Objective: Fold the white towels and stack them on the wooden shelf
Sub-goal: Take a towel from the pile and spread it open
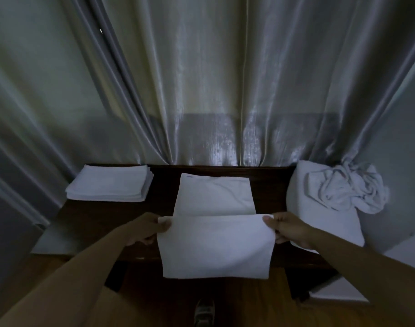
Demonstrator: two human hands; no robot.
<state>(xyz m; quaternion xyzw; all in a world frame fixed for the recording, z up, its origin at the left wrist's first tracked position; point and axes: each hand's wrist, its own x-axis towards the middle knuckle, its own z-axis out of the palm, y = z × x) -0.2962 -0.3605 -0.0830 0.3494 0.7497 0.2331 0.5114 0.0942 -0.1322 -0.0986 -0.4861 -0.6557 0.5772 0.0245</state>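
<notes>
Right now both hands grip one white towel (214, 232) that lies across the middle of the dark wooden shelf (270, 182). The left hand (146, 228) pinches the towel's left edge between thumb and curled fingers, and the right hand (289, 228) pinches the right edge the same way. Between them the near part of the towel is lifted into a fold line, and from that line a flap hangs down over the shelf's front edge. The far part of the towel rests flat on the shelf top, reaching almost to the curtain (206, 79); a small dark mark shows at its far left corner.

Left of this towel, at the shelf's left end, sits a neat stack of folded towels (109, 186), its layers showing along its right side. It lies apart from the towel in the hands, with bare dark wood between them.

Right of the towel, at the shelf's right end, lies a heap of unfolded towels (319, 208): a wide sheet spread flat, which runs down behind the right hand, with a crumpled bundle on top at its far side. Whether the right hand touches the sheet cannot be told.

Behind the shelf hangs the shiny grey curtain in long pleats, its hem meeting the shelf's back edge. Below the shelf's front edge lies a wooden floor (237, 310), and on it a shoe (204, 312) shows under the hanging flap.
</notes>
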